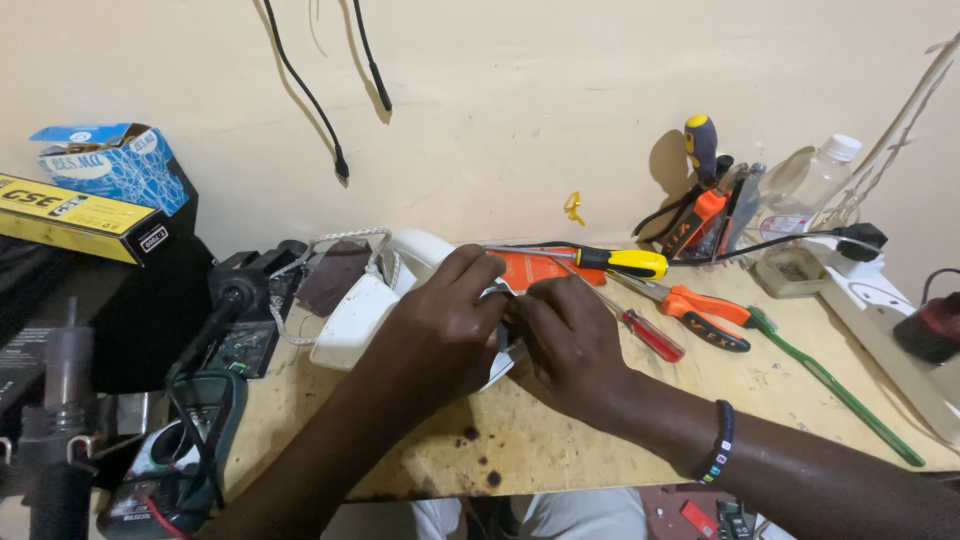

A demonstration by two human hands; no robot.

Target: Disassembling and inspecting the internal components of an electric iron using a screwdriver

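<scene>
**Two hands closed over a white and orange appliance on the desk**

Nearest the camera, the forearms run up from the lower edge, the right one wearing a dark beaded bracelet (718,455), and meet at the middle of the worn wooden desk (560,440). The left hand (440,325) lies curled over the top of a white and orange appliance (385,300), fingers bent down onto its shell; its grip is closed on the casing. The right hand (570,335) presses in against the same body from the other side, fingertips tucked at the seam near the left hand's knuckles; whether it pinches a small part or only braces the shell is hidden.

The appliance looks like a rigid plastic housing, probably moderately heavy, smooth enough to slide on the wood, and liable to crack at thin edges. The broad white shell offers the safest hold; the orange section (545,268) seems a poorer place to squeeze. Its long axis appears to run from lower left to upper right across the desk, the orange end toward the wall, though the hands cover much of it. A braided cord (335,240) loops off behind it.

Just right of the appliance lie a yellow-handled screwdriver (620,262), a red-handled screwdriver (652,335), orange pliers (705,310) and a green toothbrush (835,390). Left of it sits a multimeter (175,460).
</scene>
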